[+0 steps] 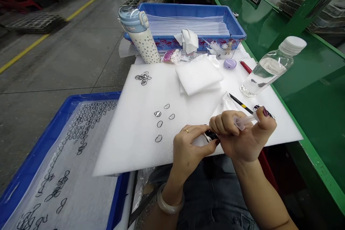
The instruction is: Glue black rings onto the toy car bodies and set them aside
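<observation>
My left hand [187, 149] is closed, pinching a small glossy black piece [210, 135] between thumb and fingers above the front of the white foam sheet [129, 143]. Clear plastic of a syringe [239, 123] shows in my right hand [244, 136], whose fingers wrap round it with the thumb at the plunger end. The syringe's tip is hidden by the fingers, close to the black piece. Left of my hands, several thin black D-shaped rings [160, 124] lie apart on the foam. A small heap of similar rings [143, 77] sits farther back.
A blue tray [67, 102] at lower left holds many black rings. A spotted tumbler [144, 43], a blue bin [188, 9], stacked foam pads [199, 75], a black pen [239, 103], a purple case [230, 64] and a water bottle [265, 72] surround the work area.
</observation>
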Tool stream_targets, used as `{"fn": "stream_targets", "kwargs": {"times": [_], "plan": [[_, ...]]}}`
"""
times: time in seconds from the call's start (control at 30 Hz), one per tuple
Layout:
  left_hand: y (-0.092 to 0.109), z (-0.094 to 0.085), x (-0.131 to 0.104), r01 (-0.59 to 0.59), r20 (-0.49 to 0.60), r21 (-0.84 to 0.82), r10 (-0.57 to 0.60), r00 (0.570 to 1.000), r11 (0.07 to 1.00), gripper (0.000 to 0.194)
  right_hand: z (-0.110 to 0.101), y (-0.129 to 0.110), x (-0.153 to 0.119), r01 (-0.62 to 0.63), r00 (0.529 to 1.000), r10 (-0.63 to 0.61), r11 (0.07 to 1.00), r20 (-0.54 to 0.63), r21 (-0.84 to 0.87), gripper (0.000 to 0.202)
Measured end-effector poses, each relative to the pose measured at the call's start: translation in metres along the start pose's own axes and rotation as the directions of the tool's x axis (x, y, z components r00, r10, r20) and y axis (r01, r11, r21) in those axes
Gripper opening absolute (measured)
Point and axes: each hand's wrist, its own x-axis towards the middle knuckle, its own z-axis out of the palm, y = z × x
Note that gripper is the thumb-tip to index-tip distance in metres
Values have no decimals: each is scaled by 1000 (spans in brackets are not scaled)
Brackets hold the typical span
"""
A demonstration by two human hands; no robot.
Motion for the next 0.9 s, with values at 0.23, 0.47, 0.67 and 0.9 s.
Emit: {"fn": "stream_targets", "kwargs": {"times": [0.23, 0.47, 0.67, 0.9], "plan": [[-1, 0, 0, -8, 11, 12, 8, 1000, 1000, 21, 2, 2, 0, 25, 999, -27, 998, -25, -66, 62], [-4, 2, -2, -47, -2, 42, 47, 999, 998, 22, 4, -11, -3, 4, 998, 10, 971, 60, -241, 60], [-13, -3, -10, -209, 53, 92, 205, 977, 974, 41, 5, -1, 100, 259, 958, -286, 847, 11, -465, 62], [-20, -4, -15, -293, 88, 209, 280, 956, 933, 42, -32, -29, 115, 102, 963, -271, 410, -14, -907, 34]]}}
